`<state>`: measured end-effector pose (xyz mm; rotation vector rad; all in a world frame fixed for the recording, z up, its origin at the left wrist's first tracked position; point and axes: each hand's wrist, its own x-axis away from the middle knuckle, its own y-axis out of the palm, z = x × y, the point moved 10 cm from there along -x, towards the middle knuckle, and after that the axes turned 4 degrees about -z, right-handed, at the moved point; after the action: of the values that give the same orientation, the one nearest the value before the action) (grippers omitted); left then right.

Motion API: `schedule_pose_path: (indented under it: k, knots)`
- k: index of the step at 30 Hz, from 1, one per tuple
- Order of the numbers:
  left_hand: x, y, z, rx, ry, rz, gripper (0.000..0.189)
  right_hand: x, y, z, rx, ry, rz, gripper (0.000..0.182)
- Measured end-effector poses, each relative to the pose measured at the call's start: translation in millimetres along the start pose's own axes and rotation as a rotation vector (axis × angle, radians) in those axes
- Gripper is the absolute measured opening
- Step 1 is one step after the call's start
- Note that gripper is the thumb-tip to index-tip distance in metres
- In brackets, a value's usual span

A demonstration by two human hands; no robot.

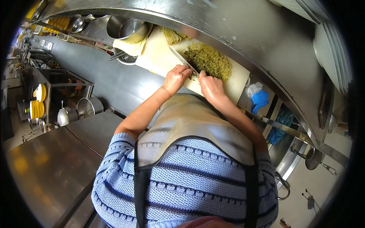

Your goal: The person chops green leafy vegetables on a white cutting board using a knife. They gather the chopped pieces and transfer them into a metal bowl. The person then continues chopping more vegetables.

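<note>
A white cutting board [155, 54] lies before me with a heap of finely chopped green vegetables [212, 62] on it. My right hand [212, 85] is closed at the near end of a knife [182, 59]; its handle is hidden by the hand. The blade stands along the left side of the heap. My left hand [178, 77] is at the blade beside the right hand, fingers bent, with green bits near the fingertips; whether it holds anything is unclear. A bundle of uncut green stalks [172, 35] rests at the board's far edge.
A steel pot [125, 30] and a yellow cloth [129, 48] are left of the board, above a metal bowl [125, 58]. A steel shelf [242, 25] overhangs the board's far side. Right of the board lie a blue plastic bag [260, 99] and a clear one [254, 89].
</note>
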<state>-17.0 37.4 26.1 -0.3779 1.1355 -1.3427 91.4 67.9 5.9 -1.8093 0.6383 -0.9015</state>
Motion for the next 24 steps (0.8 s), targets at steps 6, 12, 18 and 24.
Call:
schedule_pose_path:
  k: [6,12,18,24]
  knots:
    - [8.0,-2.3,-1.5,0.011,0.004,-0.028,0.018,10.2,-30.1,0.2,-0.102,-0.035,0.008,0.022]
    - [6.9,-5.1,3.2,0.015,0.028,-0.004,0.02,27.9,-27.6,1.9,0.002,-0.066,-0.035,0.023]
    - [7.3,-7.0,1.4,0.039,0.014,0.023,0.02,-8.8,-22.6,-15.0,-0.047,-0.085,0.084,0.021]
    - [12.1,-10.8,-7.7,0.078,-0.077,0.036,0.017,12.3,-36.1,-7.9,-0.067,-0.093,0.012,0.023]
